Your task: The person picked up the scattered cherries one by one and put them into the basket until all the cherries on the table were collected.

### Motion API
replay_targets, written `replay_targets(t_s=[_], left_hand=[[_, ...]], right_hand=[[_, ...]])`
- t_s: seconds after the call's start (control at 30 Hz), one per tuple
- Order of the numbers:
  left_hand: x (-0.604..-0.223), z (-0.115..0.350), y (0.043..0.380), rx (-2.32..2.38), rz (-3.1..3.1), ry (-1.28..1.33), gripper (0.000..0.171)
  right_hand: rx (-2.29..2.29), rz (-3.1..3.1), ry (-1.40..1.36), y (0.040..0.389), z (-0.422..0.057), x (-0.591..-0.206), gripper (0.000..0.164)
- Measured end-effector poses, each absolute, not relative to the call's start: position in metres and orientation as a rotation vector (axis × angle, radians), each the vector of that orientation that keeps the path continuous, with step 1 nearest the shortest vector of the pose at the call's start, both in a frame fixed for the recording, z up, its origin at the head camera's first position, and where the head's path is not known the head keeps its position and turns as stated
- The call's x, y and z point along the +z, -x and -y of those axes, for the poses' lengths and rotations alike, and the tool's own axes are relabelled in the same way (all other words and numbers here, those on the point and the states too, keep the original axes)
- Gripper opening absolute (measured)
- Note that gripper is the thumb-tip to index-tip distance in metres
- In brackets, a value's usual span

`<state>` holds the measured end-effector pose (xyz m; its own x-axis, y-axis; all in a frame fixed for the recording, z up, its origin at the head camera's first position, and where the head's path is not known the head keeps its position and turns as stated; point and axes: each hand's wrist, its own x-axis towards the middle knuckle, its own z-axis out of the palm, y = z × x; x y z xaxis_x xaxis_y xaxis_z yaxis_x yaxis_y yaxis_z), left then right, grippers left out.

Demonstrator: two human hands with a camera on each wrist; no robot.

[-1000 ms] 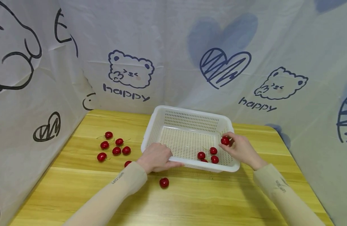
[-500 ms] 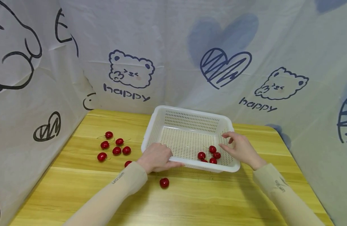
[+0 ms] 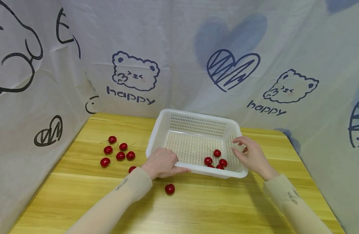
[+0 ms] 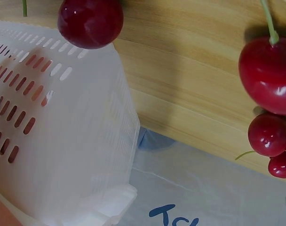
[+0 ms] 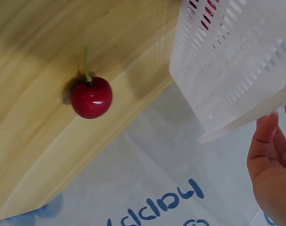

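Note:
A white slotted plastic basket point(image 3: 197, 144) stands on the table with several red cherries point(image 3: 208, 161) in its front right corner. My left hand point(image 3: 162, 162) grips its front rim near the left corner, thumb along the outside; in the left wrist view, reddish shapes show through the slots of the basket wall point(image 4: 86, 117). Over the right rim hovers my right hand point(image 3: 251, 156), fingers and thumb parted and nothing between them. In front of the basket lies a single cherry point(image 3: 169, 189). Another cherry point(image 3: 132, 169) is partly covered by my left wrist.
To the left of the basket is a loose group of cherries point(image 3: 120, 156), some with stems. The right wrist view has a cherry point(image 5: 91, 97) on the wooden table point(image 5: 35, 117) beside the basket. A printed white cloth point(image 3: 182, 87) hangs behind the table.
My right hand let go of a cherry, which dropped into the basket among the others; they rolled a little. The hand then drew back slightly to the right. My left hand stayed in place.

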<state>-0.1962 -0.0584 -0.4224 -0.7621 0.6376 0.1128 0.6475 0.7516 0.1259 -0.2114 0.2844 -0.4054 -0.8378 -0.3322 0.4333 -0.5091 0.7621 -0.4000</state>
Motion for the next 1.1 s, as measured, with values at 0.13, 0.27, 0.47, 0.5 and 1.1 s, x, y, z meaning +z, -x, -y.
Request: replay_targets(t_s=[0.13,0.27,0.47,0.5,1.1], left_hand=[[-0.423,0.058,0.196,-0.234,2.891,1.056,0.065],[-0.424,0.058,0.197,-0.220,2.891,1.057,0.066],[-0.424,0.058,0.197,-0.228,2.878,1.063,0.066],[-0.424,0.058,0.197,-0.232,2.877,1.063,0.066],[-0.424,0.059,0.198,-0.222,2.874,1.067,0.066]], right_hand=[[0.755,2.576,-0.624,0.208,-0.290,-0.409,0.023],[0.759,2.513,-0.592,0.206,-0.297,-0.415,0.021],[0.776,2.393,-0.539,0.204,-0.304,-0.422,0.019],[0.781,2.376,-0.535,0.203,-0.305,-0.422,0.019],[0.826,2.369,-0.366,0.192,-0.333,-0.446,0.024]])
